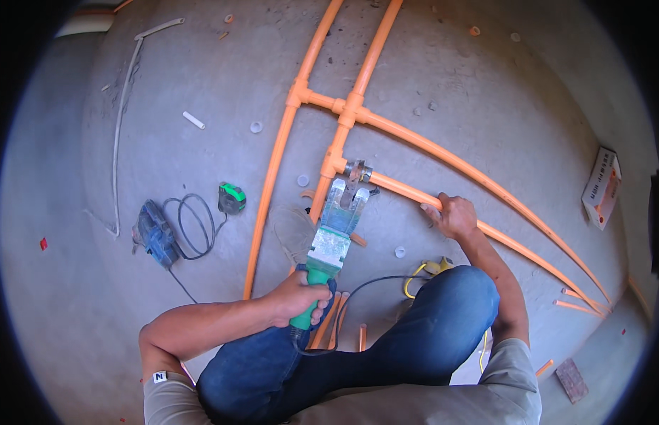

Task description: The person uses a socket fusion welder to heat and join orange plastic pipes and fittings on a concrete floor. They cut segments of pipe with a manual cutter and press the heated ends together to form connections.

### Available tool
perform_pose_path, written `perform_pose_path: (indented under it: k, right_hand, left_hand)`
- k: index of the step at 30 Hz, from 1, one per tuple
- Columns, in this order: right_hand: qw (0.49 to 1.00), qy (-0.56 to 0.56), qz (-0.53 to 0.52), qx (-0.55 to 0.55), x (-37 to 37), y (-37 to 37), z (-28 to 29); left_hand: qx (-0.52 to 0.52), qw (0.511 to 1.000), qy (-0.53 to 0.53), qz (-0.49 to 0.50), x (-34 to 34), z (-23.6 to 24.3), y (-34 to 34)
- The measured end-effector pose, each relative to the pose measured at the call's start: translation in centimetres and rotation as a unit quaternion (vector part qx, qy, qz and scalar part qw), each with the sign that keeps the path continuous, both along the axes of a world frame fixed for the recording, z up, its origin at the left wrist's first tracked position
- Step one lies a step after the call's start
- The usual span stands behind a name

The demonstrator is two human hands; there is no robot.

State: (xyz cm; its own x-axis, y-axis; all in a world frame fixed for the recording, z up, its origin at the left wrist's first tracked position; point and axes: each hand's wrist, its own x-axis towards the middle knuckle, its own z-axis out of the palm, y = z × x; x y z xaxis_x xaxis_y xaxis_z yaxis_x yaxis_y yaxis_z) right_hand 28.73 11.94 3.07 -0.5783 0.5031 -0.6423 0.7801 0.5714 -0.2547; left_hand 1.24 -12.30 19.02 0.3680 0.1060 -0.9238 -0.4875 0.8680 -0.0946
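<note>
Concrete floor (181, 159), grey and curving toward the rim, fills most of the frame. A framework of orange plastic pipes (272, 177) runs from the top centre, one line descending to the lower centre, others sweeping to the right edge. Bent legs in blue jeans (450, 308) occupy the bottom centre. From a tee fitting (333, 162) at the centre, a held orange pipe (400, 189) slants toward the lower right. A green-handled pipe welder (328, 249) stands at the centre, its metal heating head between the tee and that pipe's end (how deeply either is seated, I cannot tell). The left hand (304, 298), at the lower centre, is wrapped around the welder's handle. The right hand (455, 216), right of centre, closes around the held pipe. A printed box (603, 188) lies at the right edge. Left of centre is a blue corded power tool (157, 237), with a green-and-black tape measure (232, 198) near its cable. Smallest is a white pipe offcut (193, 120) at the upper left.
</note>
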Motion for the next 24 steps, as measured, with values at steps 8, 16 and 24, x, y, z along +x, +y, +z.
perform_pose_path:
  k: [8, 16, 24]
  right_hand:
    - [1.0, 0.006, 0.003, -0.024, 0.0, 0.5, 0.0]
    - [0.998, 0.007, -0.007, -0.055, -0.4, 0.9, 0.4]
    - [0.997, -0.007, -0.013, -0.073, -0.6, 1.1, 0.4]
  left_hand:
    - [0.0, 1.0, 0.004, -0.018, 0.2, 0.1, 0.4]
    - [-0.019, 0.999, -0.014, -0.034, -0.3, -0.1, 0.2]
    - [-0.009, 0.999, -0.016, -0.029, -0.3, 0.1, 0.5]
